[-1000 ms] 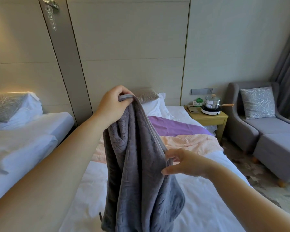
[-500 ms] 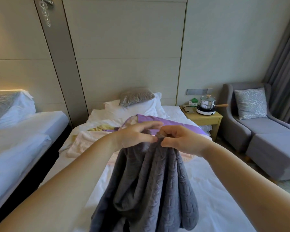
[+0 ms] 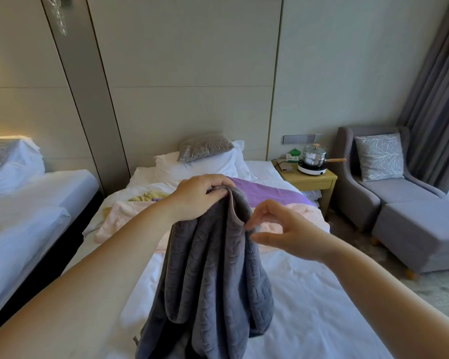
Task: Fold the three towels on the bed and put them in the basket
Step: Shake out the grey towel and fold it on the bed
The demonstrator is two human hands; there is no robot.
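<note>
Left hand (image 3: 200, 195) grips the bunched top edge of the dark grey ribbed plush towel (image 3: 213, 268), which hangs over the white-sheeted bed (image 3: 309, 307); right hand (image 3: 278, 229), loosely curled and empty, hovers just beside its hem. For a clean fold, pinch the free corner, spread both corners level, and let the cloth hang flat before halving
</note>
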